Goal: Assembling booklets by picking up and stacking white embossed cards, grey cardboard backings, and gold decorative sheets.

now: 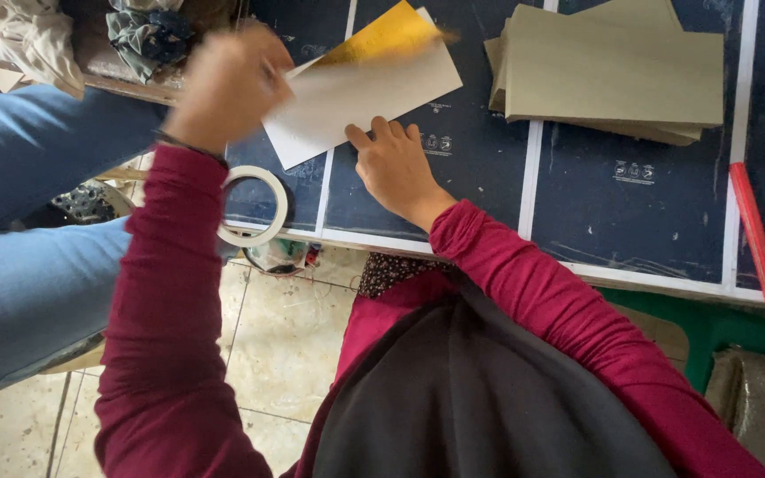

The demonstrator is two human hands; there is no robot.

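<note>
My left hand (223,84) is raised and blurred over the table's left part, and it grips the left end of a pale card sheet (360,93) with a yellow face (387,34) turned up at its far side. My right hand (391,166) lies flat on the dark blue table top (630,212), fingertips touching the sheet's near edge, holding nothing. Both arms wear maroon sleeves. A roll of white tape (254,205) sits at the table's near edge, just below my left forearm.
A stack of beige card sheets (613,71) lies at the far right. A red stick (757,239) lies along the right edge. Another person's legs in blue jeans (11,221) are at the left. Crumpled cloth (19,31) is at top left, and tiled floor (285,345) below.
</note>
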